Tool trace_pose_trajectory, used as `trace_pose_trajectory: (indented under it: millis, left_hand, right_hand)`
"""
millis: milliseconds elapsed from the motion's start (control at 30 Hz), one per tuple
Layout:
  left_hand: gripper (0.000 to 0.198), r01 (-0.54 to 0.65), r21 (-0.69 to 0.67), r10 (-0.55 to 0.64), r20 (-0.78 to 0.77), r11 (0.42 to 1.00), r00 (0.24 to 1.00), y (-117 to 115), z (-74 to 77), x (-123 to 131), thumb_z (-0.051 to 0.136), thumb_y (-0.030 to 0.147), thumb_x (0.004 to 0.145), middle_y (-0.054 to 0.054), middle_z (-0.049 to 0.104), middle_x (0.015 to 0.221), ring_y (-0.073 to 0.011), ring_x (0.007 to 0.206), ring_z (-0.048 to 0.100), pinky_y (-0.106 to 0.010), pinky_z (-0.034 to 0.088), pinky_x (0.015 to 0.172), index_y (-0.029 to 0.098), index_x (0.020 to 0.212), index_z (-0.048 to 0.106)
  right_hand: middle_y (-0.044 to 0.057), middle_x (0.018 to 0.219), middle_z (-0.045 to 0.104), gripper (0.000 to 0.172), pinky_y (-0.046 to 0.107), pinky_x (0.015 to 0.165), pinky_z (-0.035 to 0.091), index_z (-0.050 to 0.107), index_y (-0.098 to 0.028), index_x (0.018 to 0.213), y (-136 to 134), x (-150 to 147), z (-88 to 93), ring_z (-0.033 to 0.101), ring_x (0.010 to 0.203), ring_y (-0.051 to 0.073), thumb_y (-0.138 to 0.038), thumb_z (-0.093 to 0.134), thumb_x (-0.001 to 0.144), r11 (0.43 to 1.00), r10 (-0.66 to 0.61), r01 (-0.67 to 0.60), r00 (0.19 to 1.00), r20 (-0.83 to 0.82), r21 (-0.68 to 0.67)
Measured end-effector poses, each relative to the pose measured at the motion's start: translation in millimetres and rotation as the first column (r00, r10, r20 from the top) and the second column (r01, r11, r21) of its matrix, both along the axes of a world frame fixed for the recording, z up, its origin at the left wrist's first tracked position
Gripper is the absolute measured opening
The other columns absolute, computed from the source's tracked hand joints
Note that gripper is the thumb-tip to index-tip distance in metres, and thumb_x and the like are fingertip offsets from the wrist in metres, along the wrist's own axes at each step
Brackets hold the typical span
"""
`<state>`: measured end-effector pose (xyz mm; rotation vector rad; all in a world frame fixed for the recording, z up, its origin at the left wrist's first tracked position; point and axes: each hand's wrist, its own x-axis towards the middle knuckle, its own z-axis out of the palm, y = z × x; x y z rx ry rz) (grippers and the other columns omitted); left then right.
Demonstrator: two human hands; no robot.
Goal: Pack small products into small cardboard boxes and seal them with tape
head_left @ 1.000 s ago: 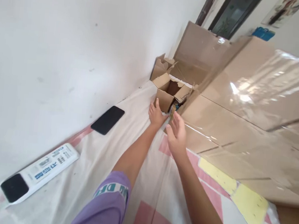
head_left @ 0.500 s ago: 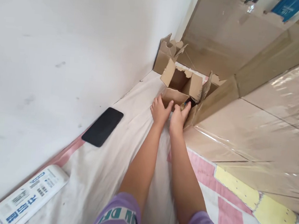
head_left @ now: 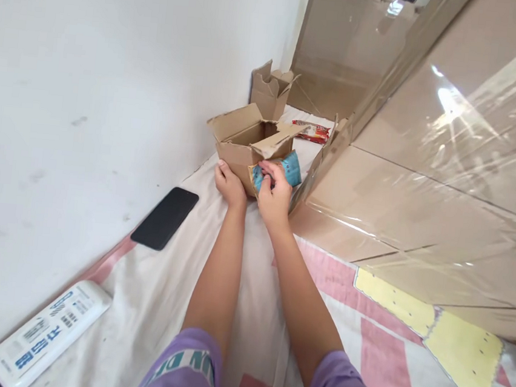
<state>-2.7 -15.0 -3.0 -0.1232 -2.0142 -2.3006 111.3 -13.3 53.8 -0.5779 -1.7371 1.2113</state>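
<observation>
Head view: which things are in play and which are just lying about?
In play:
- left hand on the open box
- right hand, fingers pinching blue packet at the box's front

Lying about:
- phone by the wall
- white printed pack
- red packet behind the box
- small box in the corner
- wrapped cartons, right

A black phone (head_left: 164, 226) lies on the pale sheet (head_left: 156, 305), close to the white wall (head_left: 92, 68). A white pack (head_left: 40, 343) with blue print lies at lower left. A torn small box (head_left: 270, 91) stands in the corner, with a red packet (head_left: 310, 131) near it. Plastic-wrapped cardboard (head_left: 447, 163) rises on the right.
</observation>
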Motion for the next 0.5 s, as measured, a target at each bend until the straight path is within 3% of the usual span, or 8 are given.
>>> trace_pose_trajectory:
  millis: [100,167,267,333,433,500]
  left_hand:
    - [0.04,-0.028,-0.013,0.028,-0.011,1.0,1.0,-2.0,0.7,2.0,0.032,0.041,0.109,-0.005,0.065,0.089,-0.0176,0.089,0.061,-0.029,0.047,0.087,0.019,0.084,0.055]
    - [0.039,-0.018,0.004,0.018,-0.036,1.0,0.999,-3.4,2.6,3.5,0.032,0.039,0.109,-0.005,0.066,0.09,-0.0177,0.09,0.061,-0.029,0.047,0.087,0.019,0.085,0.056]
    - [0.041,-0.001,0.028,0.003,-0.066,1.0,0.998,-7.4,6.8,2.9,0.031,0.04,0.109,-0.005,0.065,0.091,-0.0182,0.091,0.06,-0.03,0.046,0.087,0.019,0.085,0.056]
    - [0.048,0.013,0.003,-0.013,-0.046,1.0,0.999,-10.8,9.4,-0.1,0.029,0.048,0.108,-0.005,0.065,0.087,-0.0191,0.086,0.059,-0.032,0.046,0.086,0.019,0.081,0.056]
    - [0.061,0.046,-0.039,-0.047,-0.027,0.998,0.999,-15.4,11.8,-6.3,0.026,0.06,0.107,-0.006,0.064,0.082,-0.0192,0.079,0.058,-0.034,0.047,0.082,0.018,0.076,0.057]
    - [0.06,0.065,-0.004,-0.065,-0.048,0.998,0.997,-17.1,12.2,-10.5,0.026,0.058,0.108,-0.007,0.066,0.085,-0.0182,0.082,0.059,-0.033,0.047,0.083,0.016,0.079,0.058]
  right_hand:
    - [0.01,0.133,0.066,0.045,0.057,0.129,0.017,0.063,-0.024,0.128,6.1,7.5,1.1,0.044,0.143,0.028,-0.017,0.045,0.087,0.986,-0.077,0.046,0.979,0.189,0.16]
    - [0.012,0.151,0.054,0.057,0.062,0.129,0.006,0.055,-0.021,0.14,11.2,7.4,-2.8,0.027,0.154,0.031,-0.016,0.049,0.084,0.976,-0.171,0.126,0.949,0.266,0.179]
    - [0.016,0.169,0.026,0.077,0.061,0.13,0.006,0.036,-0.015,0.154,16.9,0.9,-13.8,0.009,0.161,0.032,-0.023,0.057,0.081,0.959,-0.28,0.278,0.908,0.31,0.051]
    - [0.019,0.171,0.019,0.084,0.057,0.131,0.01,0.026,-0.011,0.159,18.5,-3.4,-22.3,0.005,0.162,0.031,-0.03,0.058,0.083,0.939,-0.317,0.342,0.895,0.313,-0.026]
    - [0.019,0.171,0.021,0.084,0.054,0.132,0.013,0.019,-0.009,0.162,18.8,-5.1,-34.1,0.005,0.163,0.029,-0.04,0.051,0.09,0.912,-0.371,0.403,0.888,0.273,-0.072]
    - [0.019,0.167,0.032,0.075,0.056,0.13,0.018,0.02,-0.012,0.163,19.1,-4.0,-41.0,0.014,0.162,0.028,-0.045,0.039,0.097,0.912,-0.367,0.399,0.897,0.248,-0.095]
